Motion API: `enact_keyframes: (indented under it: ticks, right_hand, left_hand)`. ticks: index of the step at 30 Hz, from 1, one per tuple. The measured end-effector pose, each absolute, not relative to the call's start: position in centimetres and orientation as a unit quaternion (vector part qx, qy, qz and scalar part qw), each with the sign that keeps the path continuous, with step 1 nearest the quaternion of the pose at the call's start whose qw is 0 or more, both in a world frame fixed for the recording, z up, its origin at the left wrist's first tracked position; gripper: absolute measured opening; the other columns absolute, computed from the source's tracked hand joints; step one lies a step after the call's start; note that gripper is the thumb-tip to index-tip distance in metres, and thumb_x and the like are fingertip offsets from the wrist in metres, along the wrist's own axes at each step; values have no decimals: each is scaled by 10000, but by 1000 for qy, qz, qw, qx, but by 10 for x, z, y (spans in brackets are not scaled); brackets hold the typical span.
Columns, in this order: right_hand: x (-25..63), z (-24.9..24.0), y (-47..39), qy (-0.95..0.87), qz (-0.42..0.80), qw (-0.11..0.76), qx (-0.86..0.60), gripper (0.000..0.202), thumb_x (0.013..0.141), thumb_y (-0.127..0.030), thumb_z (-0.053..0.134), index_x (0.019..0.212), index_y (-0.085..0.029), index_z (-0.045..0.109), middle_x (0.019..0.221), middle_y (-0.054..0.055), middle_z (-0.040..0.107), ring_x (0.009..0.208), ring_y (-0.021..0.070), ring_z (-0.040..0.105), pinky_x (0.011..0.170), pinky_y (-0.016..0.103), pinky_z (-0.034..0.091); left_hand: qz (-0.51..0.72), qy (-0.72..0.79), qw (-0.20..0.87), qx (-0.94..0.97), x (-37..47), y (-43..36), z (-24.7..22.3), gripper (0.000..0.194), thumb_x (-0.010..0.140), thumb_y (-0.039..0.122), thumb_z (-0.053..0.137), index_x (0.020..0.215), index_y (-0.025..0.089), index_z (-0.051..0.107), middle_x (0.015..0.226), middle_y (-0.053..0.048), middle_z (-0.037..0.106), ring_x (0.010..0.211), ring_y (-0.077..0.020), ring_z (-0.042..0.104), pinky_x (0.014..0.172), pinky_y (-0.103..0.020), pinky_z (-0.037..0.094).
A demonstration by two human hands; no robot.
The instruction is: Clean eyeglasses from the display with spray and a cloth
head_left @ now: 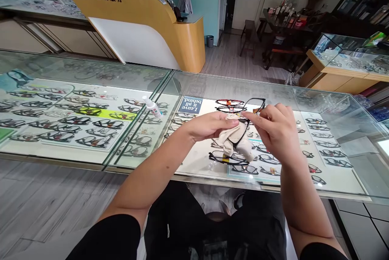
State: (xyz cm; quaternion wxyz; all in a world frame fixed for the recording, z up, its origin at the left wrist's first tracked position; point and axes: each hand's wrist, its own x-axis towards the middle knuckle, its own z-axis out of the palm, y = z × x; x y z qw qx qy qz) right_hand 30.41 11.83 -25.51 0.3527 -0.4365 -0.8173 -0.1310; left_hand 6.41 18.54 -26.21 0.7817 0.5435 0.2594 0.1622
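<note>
Above the glass counter, a pair of black-framed eyeglasses [263, 103] is held between my two hands. My left hand [209, 125] is closed on a cream cloth [232, 136], which is bunched about the nearer part of the frame and hangs down. My right hand [275, 128] is closed, its index finger and thumb at the frame beside the cloth. One lens rim stands out beyond the right fingers; the cloth and fingers partly hide the rest. A small white bottle [152, 106] stands on the counter to the left of my hands.
The glass display counter [358, 179] holds rows of eyeglasses under its top, with a blue printed card [191, 105] among them. Several pairs lie close around my hands. Behind stand a wooden cashier desk [190, 45], a stool [249, 35] and another display case [343, 75].
</note>
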Motion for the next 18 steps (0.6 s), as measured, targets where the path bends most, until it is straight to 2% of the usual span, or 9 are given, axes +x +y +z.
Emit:
enact_keyframes:
  ticks: [3, 6, 9, 12, 16, 18]
  right_hand:
    - [296, -258, 117, -749, -48, 456, -479, 189, 1052, -237, 616, 1126, -285, 783, 800, 24, 603, 757, 202, 491, 759, 388, 359]
    - [288, -259, 117, -639, 138, 550, -520, 150, 1018, -383, 690, 979, -257, 761, 767, 9, 592, 708, 184, 492, 699, 353, 402]
    - [285, -260, 121, -573, 335, 540, -518, 307, 956, -544, 755, 882, -248, 782, 708, -3, 545, 683, 172, 456, 647, 329, 387]
    - [284, -262, 125, -521, 465, 526, -485, 423, 887, -644, 799, 826, -226, 802, 621, -35, 395, 621, 145, 351, 605, 316, 332]
    - [281, -262, 126, -450, 580, 522, -435, 459, 798, -651, 880, 832, -197, 823, 594, -72, 293, 582, 113, 246, 564, 296, 281]
    - [278, -260, 124, -431, 613, 517, -414, 459, 767, -629, 913, 864, -186, 842, 588, -84, 277, 574, 100, 224, 554, 282, 279]
  left_hand:
    - [218, 271, 737, 580, 69, 183, -263, 599, 839, 680, 823, 679, 153, 588, 605, 25, 476, 527, -70, 403, 500, -219, 316]
    - [254, 270, 716, 592, 74, 181, -264, 614, 852, 707, 791, 681, 163, 561, 608, 42, 433, 535, -68, 365, 499, -220, 293]
    - [251, 260, 722, 590, 76, 178, -263, 595, 851, 689, 802, 697, 162, 574, 611, 48, 440, 534, -66, 359, 489, -216, 289]
    - [232, 250, 753, 563, 75, 176, -262, 573, 826, 662, 842, 710, 155, 600, 623, 43, 488, 546, -66, 418, 510, -205, 350]
    - [208, 243, 796, 514, 73, 175, -264, 551, 775, 644, 894, 763, 136, 684, 698, -6, 607, 613, -94, 553, 590, -226, 471]
    - [201, 240, 803, 507, 72, 176, -266, 549, 761, 646, 904, 796, 133, 712, 726, -24, 635, 632, -106, 580, 597, -230, 479]
